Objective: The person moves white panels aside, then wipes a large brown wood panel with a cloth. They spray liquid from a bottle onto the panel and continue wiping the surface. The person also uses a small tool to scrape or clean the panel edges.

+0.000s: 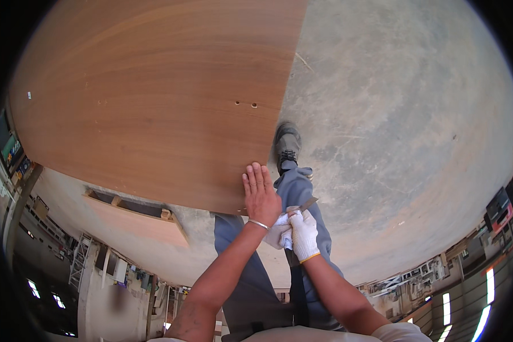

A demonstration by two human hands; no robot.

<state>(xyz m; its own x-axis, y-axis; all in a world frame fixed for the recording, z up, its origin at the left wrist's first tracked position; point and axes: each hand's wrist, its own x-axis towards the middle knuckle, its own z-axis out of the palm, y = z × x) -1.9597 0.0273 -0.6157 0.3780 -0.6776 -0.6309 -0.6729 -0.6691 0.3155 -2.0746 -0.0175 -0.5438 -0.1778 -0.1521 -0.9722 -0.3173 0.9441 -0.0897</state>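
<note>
A large brown wooden panel (171,68) with two small round holes near its right edge fills the upper left. My bare left hand (261,191), a metal bangle at its wrist, rests with fingers stretched out on the panel's near right corner. Just right of that corner, my right hand (304,233) in a white knit glove is closed around a flat-bladed hand tool (308,204). Its metal blade points up and right, while the handle is hidden in the fingers. White cloth (277,235), perhaps a loose glove, bunches beside the right hand; whether it is gripped too, I cannot tell.
My shoe (288,142) stands on the grey concrete floor (404,119), close to the panel's right edge. Another wooden panel or frame (137,214) with slots lies left of my legs. A metal ladder-like frame (81,259) and cluttered benches line the left side.
</note>
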